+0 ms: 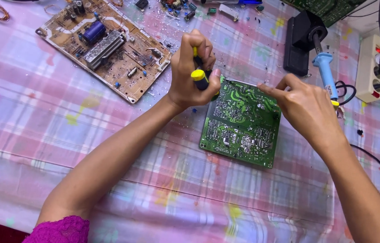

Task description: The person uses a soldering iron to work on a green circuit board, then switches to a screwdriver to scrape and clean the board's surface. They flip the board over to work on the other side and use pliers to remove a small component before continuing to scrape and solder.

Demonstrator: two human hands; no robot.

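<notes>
Gripping yellow-black plastic-handled tool [200,77] in my left hand [190,72], fist closed; my right hand [304,108] fingertips pinching top edge of green rectangular circuit board [242,123] on plaid-covered bench [41,126].

only 1 view, from a camera worn on the person's head. it looks steeply down and forward over both forearms at the tabletop [41,135], close in. the green circuit board [241,123] sits near the centre, the tabletop's far edge near the top of the frame.
</notes>
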